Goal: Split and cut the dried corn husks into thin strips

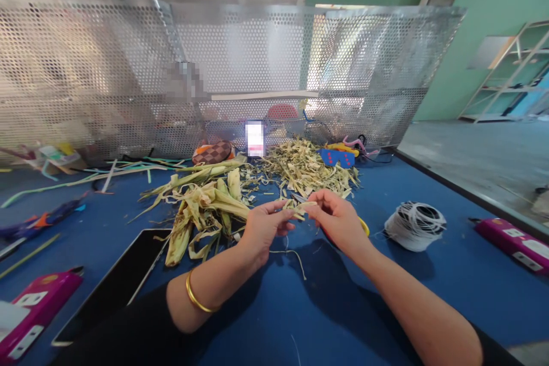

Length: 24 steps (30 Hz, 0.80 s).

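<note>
My left hand (pixel 266 226) pinches a pale, dried corn husk strip (pixel 299 207) between thumb and fingers. At the strip's other end my right hand (pixel 337 218) is closed on it with the fingertips. A yellow curved handle (pixel 365 226) shows behind the right hand, and a grey blade-like tip appears near its fingers; whether that hand grips this tool is hidden. A thin pale string (pixel 302 266) hangs below the hands. Left of them lies a bundle of corn husks (pixel 184 223), and beyond them a heap of cut husk pieces (pixel 306 163).
A ball of white string (pixel 415 226) stands on the blue table at right, with a magenta box (pixel 512 243) farther out. At left lie a dark tablet (pixel 118 280), another magenta box (pixel 45 309) and a blue-orange tool (pixel 40 220). A perforated metal screen (pixel 253 51) closes the back.
</note>
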### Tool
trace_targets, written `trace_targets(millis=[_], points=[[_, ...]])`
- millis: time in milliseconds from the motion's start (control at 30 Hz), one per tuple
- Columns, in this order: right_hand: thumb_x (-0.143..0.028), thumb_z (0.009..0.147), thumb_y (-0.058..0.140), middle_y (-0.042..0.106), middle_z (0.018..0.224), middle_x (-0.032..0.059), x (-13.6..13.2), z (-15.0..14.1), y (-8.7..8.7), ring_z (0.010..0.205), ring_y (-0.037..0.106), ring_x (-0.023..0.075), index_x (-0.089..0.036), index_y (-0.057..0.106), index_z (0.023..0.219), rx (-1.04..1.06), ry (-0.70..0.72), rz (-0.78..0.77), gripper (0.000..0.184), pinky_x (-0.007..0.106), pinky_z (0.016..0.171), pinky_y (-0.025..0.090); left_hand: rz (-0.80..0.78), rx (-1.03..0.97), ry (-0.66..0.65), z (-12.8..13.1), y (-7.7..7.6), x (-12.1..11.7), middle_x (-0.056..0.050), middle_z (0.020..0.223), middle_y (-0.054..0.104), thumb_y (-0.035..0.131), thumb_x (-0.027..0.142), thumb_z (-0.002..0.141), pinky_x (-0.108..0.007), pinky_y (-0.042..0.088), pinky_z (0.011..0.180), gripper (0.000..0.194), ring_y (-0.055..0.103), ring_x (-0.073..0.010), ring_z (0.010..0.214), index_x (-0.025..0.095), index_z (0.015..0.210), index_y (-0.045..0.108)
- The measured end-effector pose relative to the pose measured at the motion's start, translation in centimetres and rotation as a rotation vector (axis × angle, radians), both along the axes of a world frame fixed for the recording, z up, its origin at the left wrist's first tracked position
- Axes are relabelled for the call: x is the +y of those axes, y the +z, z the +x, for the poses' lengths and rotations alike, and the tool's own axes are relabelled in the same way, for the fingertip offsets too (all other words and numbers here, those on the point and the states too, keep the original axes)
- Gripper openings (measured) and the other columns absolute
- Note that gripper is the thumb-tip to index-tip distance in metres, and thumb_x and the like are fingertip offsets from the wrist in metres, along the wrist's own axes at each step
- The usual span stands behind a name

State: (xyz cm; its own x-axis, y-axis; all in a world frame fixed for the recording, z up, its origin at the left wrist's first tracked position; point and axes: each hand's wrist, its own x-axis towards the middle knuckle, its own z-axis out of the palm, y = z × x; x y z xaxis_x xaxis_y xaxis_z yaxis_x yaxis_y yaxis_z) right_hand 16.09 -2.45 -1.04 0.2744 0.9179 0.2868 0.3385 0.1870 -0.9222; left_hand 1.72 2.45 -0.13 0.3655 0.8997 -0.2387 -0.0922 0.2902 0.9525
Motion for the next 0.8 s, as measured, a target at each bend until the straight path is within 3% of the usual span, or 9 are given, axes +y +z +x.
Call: trace_targets(millis=[267,400,533,800], points=[[-0.031,0.073,0.062,0.059,0.056,-0.0030,-0.15,-0.06,0.38,0.053,0.055,0.0132,-0.018,0.063,0.081,0.016,-0.100,0.092,0.015,0.026,0.056,0.043,-0.005,-0.018,-0.007,0.02,0.06,0.13,-0.003,0.067,0.068,0.069,0.017,0.069,-0.016,0.039,0.043,0.021,0.052,-0.0045,0.042,0.014,0.090,0.068],[-0.035,0.068,0.066,0.060,0.060,-0.0025,0.22,-0.32,0.01,0.052,0.056,0.0133,-0.018,0.062,0.078,0.213,-0.148,0.024,0.020,0.027,0.056,0.044,-0.042,-0.083,-0.001,0.15,-0.06,-0.16,-0.003,0.067,0.068,0.069,0.018,0.070,-0.015,0.037,0.041,0.018,0.050,-0.0040,0.041,0.014,0.087,0.068],[-0.035,0.064,0.070,0.061,0.062,-0.0018,0.18,-0.60,0.03,0.055,0.057,0.0133,-0.018,0.064,0.074,0.363,-0.093,-0.001,0.020,0.027,0.058,0.045,-0.107,-0.103,0.019,0.14,-0.05,-0.15,-0.003,0.069,0.068,0.068,0.018,0.071,-0.015,0.037,0.041,0.014,0.052,-0.0042,0.042,0.014,0.084,0.067],[-0.024,0.072,0.064,0.067,0.080,0.0034,-0.20,-0.53,0.26,0.077,0.060,0.0181,-0.022,0.072,0.077,-0.084,-0.007,0.257,0.009,0.030,0.069,0.047,0.096,0.018,0.006,0.15,-0.29,0.19,0.000,0.060,0.066,0.068,0.016,0.069,-0.015,0.033,0.038,0.019,0.051,-0.0053,0.038,0.013,0.087,0.061]])
